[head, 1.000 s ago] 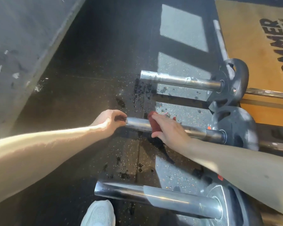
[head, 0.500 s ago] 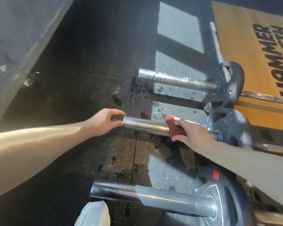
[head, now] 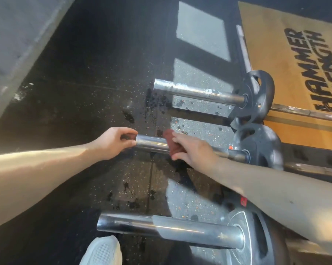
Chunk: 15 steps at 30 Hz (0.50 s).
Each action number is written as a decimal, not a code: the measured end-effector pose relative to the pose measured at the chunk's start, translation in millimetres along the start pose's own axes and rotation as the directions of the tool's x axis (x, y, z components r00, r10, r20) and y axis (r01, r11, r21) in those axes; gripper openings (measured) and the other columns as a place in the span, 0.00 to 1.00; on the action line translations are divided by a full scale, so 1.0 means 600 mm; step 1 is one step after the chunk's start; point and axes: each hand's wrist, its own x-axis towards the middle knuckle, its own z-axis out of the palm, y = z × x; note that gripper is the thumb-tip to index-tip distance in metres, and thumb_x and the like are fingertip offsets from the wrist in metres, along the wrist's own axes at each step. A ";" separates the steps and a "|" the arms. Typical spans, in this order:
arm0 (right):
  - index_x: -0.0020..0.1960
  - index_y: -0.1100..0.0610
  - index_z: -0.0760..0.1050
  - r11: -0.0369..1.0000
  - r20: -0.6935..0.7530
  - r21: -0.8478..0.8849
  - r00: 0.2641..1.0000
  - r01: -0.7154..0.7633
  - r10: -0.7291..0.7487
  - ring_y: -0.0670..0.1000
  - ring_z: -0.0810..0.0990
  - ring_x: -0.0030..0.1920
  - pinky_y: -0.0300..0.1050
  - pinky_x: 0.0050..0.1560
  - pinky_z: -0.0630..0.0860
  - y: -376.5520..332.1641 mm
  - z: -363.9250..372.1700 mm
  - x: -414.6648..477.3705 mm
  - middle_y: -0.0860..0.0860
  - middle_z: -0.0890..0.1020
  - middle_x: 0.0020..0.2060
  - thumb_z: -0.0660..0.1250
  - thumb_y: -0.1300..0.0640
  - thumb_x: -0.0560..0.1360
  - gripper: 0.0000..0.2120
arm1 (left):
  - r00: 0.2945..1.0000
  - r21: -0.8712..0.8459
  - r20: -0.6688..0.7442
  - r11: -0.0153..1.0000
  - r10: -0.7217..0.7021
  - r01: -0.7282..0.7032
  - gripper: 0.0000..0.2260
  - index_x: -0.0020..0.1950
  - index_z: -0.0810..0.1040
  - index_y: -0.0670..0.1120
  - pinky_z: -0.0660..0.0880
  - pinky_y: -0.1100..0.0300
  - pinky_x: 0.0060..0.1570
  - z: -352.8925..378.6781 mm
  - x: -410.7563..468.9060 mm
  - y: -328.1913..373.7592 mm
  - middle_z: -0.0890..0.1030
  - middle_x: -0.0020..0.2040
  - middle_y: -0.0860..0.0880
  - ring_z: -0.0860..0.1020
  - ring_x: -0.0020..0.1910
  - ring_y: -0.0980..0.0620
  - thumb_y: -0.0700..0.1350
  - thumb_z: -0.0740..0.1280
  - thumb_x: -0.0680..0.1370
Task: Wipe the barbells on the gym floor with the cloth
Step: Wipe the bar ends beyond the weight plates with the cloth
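Looking down from the head camera, we count three barbells lying side by side on the gym floor (head: 84, 111), each showing one steel sleeve and one dark weight plate. They are the middle barbell (head: 151, 143), the far barbell (head: 195, 92) beyond it and the near barbell (head: 180, 229) on our side of it. We see one cloth (head: 170, 145), dark red, wrapped over the middle barbell's sleeve partway between its free end and its plate (head: 264, 148).

Our two hands are both on that barbell. Our right hand (head: 195, 152) has its fingers curled over the cloth, pinning it to the steel. Our left hand (head: 113, 143) cups the free end, fingertips and thumb curled round it, with bare sleeve between it and the cloth.

One pale shoe (head: 104, 253) shows past the near barbell. One wooden platform (head: 276, 54) lies beyond the middle barbell's plate.
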 end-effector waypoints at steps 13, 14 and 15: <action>0.65 0.48 0.70 0.971 0.032 -0.156 0.982 -0.182 0.189 0.54 0.81 0.53 0.48 0.46 0.74 0.031 -0.030 -0.033 0.49 0.82 0.53 0.73 0.42 0.75 0.24 | 0.998 -0.178 0.061 0.983 -0.031 0.041 0.15 0.69 0.72 0.52 0.82 0.54 0.42 0.031 0.002 -0.009 0.79 0.58 0.48 0.84 0.47 0.45 0.39 0.62 0.84; 0.62 0.50 0.71 0.986 0.040 -0.109 0.990 -0.127 0.132 0.52 0.80 0.50 0.44 0.42 0.71 0.003 -0.014 -0.008 0.48 0.82 0.51 0.73 0.42 0.74 0.22 | 0.998 -0.190 0.058 0.981 -0.035 0.045 0.15 0.69 0.72 0.52 0.82 0.53 0.42 0.032 0.001 -0.009 0.78 0.58 0.47 0.84 0.47 0.44 0.39 0.62 0.84; 0.58 0.52 0.71 0.995 0.036 -0.065 0.996 -0.081 0.083 0.50 0.79 0.49 0.42 0.40 0.67 -0.026 -0.002 0.014 0.47 0.80 0.48 0.73 0.44 0.74 0.20 | 0.998 -0.186 0.061 0.981 -0.034 0.045 0.15 0.69 0.72 0.52 0.82 0.52 0.43 0.035 0.004 -0.007 0.78 0.58 0.47 0.84 0.47 0.45 0.39 0.62 0.84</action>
